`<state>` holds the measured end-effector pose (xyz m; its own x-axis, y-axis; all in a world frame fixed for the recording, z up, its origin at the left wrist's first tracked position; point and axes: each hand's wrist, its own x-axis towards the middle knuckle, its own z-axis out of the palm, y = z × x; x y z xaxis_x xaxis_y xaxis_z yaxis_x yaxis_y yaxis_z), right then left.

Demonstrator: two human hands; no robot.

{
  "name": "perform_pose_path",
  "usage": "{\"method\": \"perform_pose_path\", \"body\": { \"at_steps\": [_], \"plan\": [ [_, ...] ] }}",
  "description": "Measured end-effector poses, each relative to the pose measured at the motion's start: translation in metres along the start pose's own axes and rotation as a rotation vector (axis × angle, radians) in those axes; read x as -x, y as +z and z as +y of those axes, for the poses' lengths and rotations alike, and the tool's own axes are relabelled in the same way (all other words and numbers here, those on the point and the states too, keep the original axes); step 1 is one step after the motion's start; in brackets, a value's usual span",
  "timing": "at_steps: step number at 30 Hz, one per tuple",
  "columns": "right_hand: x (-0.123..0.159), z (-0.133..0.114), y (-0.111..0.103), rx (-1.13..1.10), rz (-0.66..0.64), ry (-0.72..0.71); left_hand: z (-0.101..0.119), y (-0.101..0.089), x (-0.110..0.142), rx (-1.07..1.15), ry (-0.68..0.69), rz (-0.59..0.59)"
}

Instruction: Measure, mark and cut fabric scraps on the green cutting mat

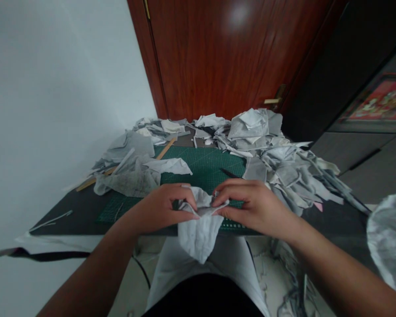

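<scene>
A pale grey-white piece of fabric (199,237) hangs between my hands at the table's near edge, its lower end drooping above my lap. My left hand (166,204) pinches the top edge of it with thumb and fingers. On the opposite side, my right hand (247,204) pinches the same piece, fingertips close to the left ones. Part of the cloth bunches upward between the two hands. Beneath and beyond lies a green cutting mat (207,160) with grid lines. Just past my right hand, a dark, thin pointed object (230,173) rests on the mat.
Heaps of grey and white fabric scraps (284,165) cover the right side and back. More scraps (132,176) lie at left, with a wooden strip (166,149) among them. A white wall (69,88) borders the left, a brown door (218,57) the back. A white bag-like item (389,233) stands right.
</scene>
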<state>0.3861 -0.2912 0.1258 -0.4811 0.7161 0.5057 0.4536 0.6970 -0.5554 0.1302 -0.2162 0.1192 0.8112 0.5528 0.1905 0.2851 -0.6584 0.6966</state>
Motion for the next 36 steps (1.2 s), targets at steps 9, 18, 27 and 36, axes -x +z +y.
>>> {"method": "perform_pose_path", "body": {
  "at_steps": [9,18,27,36],
  "plan": [
    [0.006,-0.011,-0.011,0.177,-0.049,0.059,0.004,-0.006,0.008,-0.014,0.059,0.107],
    [0.001,-0.009,-0.006,0.036,0.022,0.067,-0.012,0.001,0.001,0.104,-0.059,0.165],
    [0.007,-0.006,-0.002,-0.102,0.02,0.176,-0.02,0.001,0.018,0.299,-0.052,0.239],
    [0.008,-0.004,0.005,-0.054,0.049,0.198,-0.015,0.004,0.019,0.234,-0.06,0.18]
  ]
}}
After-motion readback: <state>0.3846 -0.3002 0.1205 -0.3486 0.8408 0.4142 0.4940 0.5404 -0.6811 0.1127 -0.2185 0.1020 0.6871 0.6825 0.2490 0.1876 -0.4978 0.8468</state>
